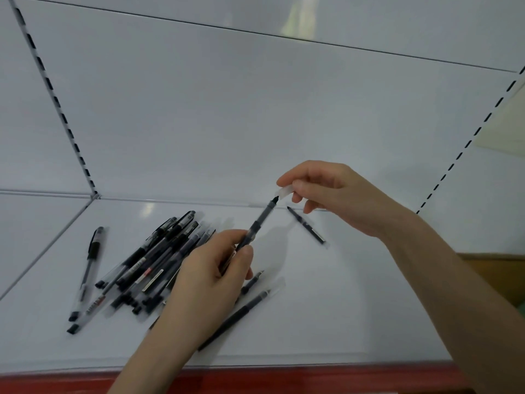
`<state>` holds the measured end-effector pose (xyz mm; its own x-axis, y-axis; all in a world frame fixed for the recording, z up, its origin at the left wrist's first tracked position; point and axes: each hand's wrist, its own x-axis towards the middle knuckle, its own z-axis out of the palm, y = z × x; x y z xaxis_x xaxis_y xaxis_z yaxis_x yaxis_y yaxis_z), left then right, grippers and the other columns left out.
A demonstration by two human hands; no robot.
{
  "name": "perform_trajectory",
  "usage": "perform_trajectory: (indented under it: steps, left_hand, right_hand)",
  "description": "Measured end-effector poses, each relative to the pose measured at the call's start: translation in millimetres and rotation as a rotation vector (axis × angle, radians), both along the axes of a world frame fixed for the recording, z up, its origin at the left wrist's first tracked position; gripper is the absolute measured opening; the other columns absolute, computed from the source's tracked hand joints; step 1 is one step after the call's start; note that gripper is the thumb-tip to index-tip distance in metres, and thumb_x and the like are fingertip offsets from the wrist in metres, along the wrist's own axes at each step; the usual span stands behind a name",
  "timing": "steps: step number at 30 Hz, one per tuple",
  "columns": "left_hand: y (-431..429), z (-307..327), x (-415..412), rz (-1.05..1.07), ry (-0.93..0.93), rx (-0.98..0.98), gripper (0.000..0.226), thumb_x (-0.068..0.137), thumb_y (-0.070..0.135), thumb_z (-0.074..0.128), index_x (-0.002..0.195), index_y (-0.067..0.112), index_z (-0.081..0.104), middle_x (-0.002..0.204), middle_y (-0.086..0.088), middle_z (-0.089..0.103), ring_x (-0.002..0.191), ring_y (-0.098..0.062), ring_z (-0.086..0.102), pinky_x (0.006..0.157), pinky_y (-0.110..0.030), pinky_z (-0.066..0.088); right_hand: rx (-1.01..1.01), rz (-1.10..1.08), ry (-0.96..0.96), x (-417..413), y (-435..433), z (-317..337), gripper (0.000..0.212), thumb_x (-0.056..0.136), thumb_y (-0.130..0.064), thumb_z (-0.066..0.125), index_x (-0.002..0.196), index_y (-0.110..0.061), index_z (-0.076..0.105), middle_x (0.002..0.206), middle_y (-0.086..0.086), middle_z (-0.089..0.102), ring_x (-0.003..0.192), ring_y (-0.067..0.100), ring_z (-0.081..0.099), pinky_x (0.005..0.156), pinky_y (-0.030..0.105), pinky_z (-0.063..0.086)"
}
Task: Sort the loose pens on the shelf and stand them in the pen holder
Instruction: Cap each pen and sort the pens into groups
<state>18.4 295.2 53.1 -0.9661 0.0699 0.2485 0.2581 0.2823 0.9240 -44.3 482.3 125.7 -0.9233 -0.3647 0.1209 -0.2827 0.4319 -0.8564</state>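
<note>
Uncapped pen (257, 223) held above shelf (355, 308), clear cap (285, 192) just off its tip.
Grip of left hand (210, 277) closed round its barrel; grip of right hand (335, 194) pinching the cap. Loose pens (150, 263) heaped on shelf; label print unreadable.

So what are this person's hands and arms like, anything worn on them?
Nothing worn shows: the left hand and right hand are gloveless, no rings, watch or bracelet visible, and no sleeve covers either forearm up to the picture's edge.
</note>
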Motion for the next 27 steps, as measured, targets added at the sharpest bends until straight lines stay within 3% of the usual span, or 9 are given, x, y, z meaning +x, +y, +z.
perform_trajectory:
  steps: [6,11,17,20,27]
  left_hand:
    - [-6,-1,2,0.015,-0.014,0.008,0.015,0.088,0.015,0.052,0.084,0.024,0.063,0.055,0.01,0.06,0.048,-0.001,0.05,0.047,-0.008,0.037]
    - [-8,0,2,0.023,0.009,-0.034,0.015,0.088,0.017,0.053,0.082,0.027,0.062,0.057,0.012,0.06,0.048,0.005,0.052,0.048,-0.006,0.036]
    - [-9,0,0,0.035,0.027,-0.046,0.022,0.087,0.016,0.054,0.08,0.036,0.058,0.06,0.015,0.062,0.057,0.005,0.057,0.054,-0.004,0.039]
    - [-9,0,0,0.035,0.023,-0.042,0.021,0.087,0.017,0.054,0.08,0.036,0.059,0.058,0.014,0.062,0.053,0.004,0.055,0.052,-0.005,0.038]
    - [-8,2,2,0.014,0.03,-0.049,0.017,0.087,0.016,0.055,0.083,0.03,0.063,0.059,0.013,0.06,0.05,0.004,0.053,0.049,-0.006,0.036]
  right_hand:
    - [0.038,0.025,0.028,-5,-2,-1,0.021,0.089,-0.009,0.055,0.092,-0.027,0.065,0.086,-0.006,0.063,0.076,0.0,0.057,0.067,0.013,0.049]
    - [0.021,0.029,0.003,-8,1,2,0.019,0.085,-0.006,0.06,0.088,-0.024,0.066,0.079,-0.01,0.063,0.072,0.001,0.059,0.068,0.016,0.051]
    - [-0.013,0.038,-0.043,-6,3,3,0.016,0.09,-0.011,0.054,0.095,-0.021,0.065,0.066,-0.018,0.067,0.061,-0.004,0.06,0.06,0.009,0.047]
    - [-0.049,0.046,-0.067,-5,2,1,0.016,0.09,-0.012,0.053,0.097,-0.021,0.065,0.071,-0.015,0.068,0.063,-0.003,0.06,0.063,0.012,0.049]
    - [-0.351,-0.015,-0.129,-7,-9,-9,0.009,0.085,-0.012,0.059,0.094,-0.012,0.063,0.074,-0.003,0.071,0.067,0.006,0.063,0.061,0.016,0.052]
